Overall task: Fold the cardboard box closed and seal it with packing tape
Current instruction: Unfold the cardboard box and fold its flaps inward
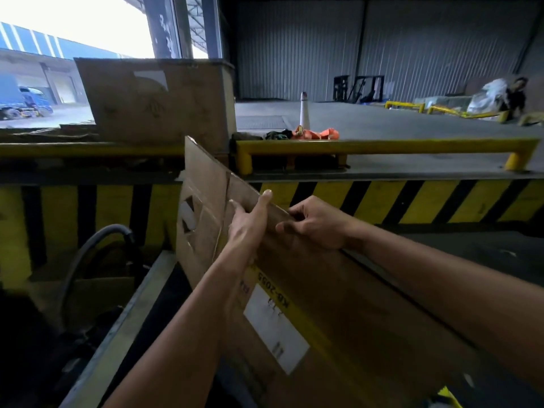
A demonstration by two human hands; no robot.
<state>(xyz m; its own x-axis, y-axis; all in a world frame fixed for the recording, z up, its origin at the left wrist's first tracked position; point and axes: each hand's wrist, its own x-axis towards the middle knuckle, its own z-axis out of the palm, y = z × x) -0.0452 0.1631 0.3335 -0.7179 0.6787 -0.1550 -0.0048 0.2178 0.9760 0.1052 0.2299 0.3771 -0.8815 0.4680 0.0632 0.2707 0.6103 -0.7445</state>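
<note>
Both hands meet at the top edge of a cardboard box [338, 293] held tilted in front of the body. Left hand [250, 222] lies flat against the near face, fingers straight, thumb on the edge. Right hand [316, 223] is curled over the same edge just beside it, clamped on the cardboard; its fingertips are hidden behind the board. A flap [203, 207] stands up beyond the left hand, with a torn hole showing white. Below the grip, a white label [275, 328] and a yellow stripe with print, partly covered by the left forearm. The box's lower end is cut off by the frame. No tape can be made out.

Beyond the grip: a black-and-yellow striped dock wall [382, 198], a yellow rail [382, 145], grey concrete floor, corrugated metal walls. A second carton [153, 101] stands far left of the hands.
</note>
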